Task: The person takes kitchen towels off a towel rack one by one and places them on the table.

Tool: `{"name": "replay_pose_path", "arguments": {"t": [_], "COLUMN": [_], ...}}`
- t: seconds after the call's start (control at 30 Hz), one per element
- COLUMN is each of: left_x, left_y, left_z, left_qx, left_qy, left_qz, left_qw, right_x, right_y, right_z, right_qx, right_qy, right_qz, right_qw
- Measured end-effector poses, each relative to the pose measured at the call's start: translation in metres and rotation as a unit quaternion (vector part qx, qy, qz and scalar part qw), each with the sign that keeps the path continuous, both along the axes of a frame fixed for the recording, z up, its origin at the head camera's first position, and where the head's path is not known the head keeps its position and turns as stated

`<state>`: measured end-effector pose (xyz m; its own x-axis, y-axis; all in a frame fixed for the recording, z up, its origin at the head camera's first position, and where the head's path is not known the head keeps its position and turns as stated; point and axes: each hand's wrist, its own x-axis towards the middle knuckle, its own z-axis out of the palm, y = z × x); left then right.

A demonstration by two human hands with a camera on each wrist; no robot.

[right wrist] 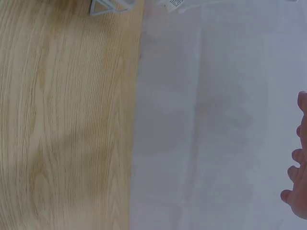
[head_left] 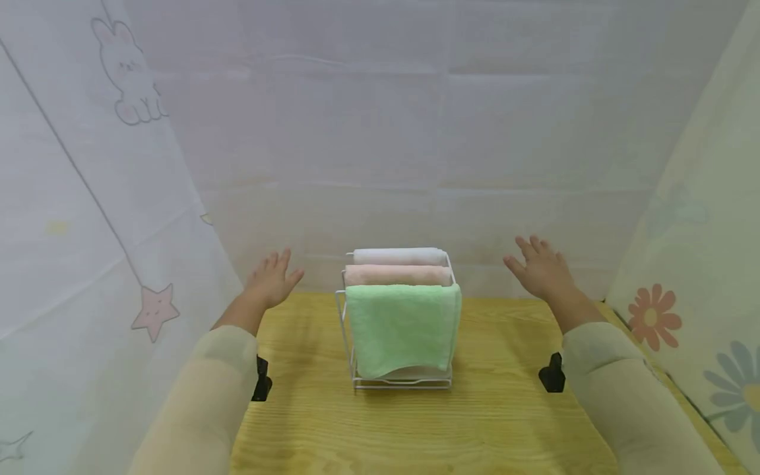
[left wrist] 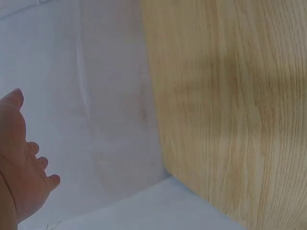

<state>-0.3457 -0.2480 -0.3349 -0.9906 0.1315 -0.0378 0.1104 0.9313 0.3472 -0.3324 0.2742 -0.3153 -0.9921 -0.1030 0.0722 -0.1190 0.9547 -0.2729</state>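
A white wire rack (head_left: 404, 382) stands on the wooden table, with three folded towels draped over its bars. In front hangs a green towel (head_left: 400, 330); behind it are a pink towel (head_left: 398, 275) and a white towel (head_left: 399, 256). My left hand (head_left: 270, 282) is raised to the left of the rack, fingers spread, touching nothing. On the other side my right hand (head_left: 541, 269) is held up likewise, apart from the rack. Each wrist view shows its own hand, the left (left wrist: 24, 163) and the right (right wrist: 300, 167), with nothing held.
The wooden table (head_left: 404, 435) reaches back to a pale cloth backdrop (head_left: 368, 145). Black clips (head_left: 552, 374) sit at the table's left and right sides. Patterned cloth hangs on both sides, with a pink star (head_left: 156, 312) at left and a red flower (head_left: 654, 317) at right.
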Motion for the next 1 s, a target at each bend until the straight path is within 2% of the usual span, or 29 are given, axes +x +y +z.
{"name": "replay_pose_path", "arguments": {"t": [0.17, 0.3, 0.6, 0.8, 1.0], "left_x": [0.002, 0.005, 0.018, 0.026, 0.035], "left_y": [0.000, 0.001, 0.004, 0.010, 0.016], "left_z": [-0.016, -0.032, -0.059, -0.074, -0.090], "left_qx": [0.060, 0.111, 0.187, 0.228, 0.276], "left_qy": [0.025, 0.032, 0.031, 0.013, 0.006], "left_qz": [-0.029, -0.037, -0.022, -0.013, -0.009], "left_qw": [0.9975, 0.9926, 0.9816, 0.9735, 0.9610], "right_x": [0.006, 0.010, 0.019, 0.025, 0.031], "right_y": [-0.006, -0.012, -0.026, -0.037, -0.046], "right_z": [0.000, 0.002, -0.002, -0.002, -0.004], "right_qx": [-0.038, -0.077, -0.134, -0.197, -0.240], "right_qy": [0.016, 0.038, 0.068, 0.061, 0.066], "right_qz": [0.007, 0.011, 0.037, 0.060, 0.078], "right_qw": [0.9991, 0.9962, 0.9879, 0.9766, 0.9654]}}
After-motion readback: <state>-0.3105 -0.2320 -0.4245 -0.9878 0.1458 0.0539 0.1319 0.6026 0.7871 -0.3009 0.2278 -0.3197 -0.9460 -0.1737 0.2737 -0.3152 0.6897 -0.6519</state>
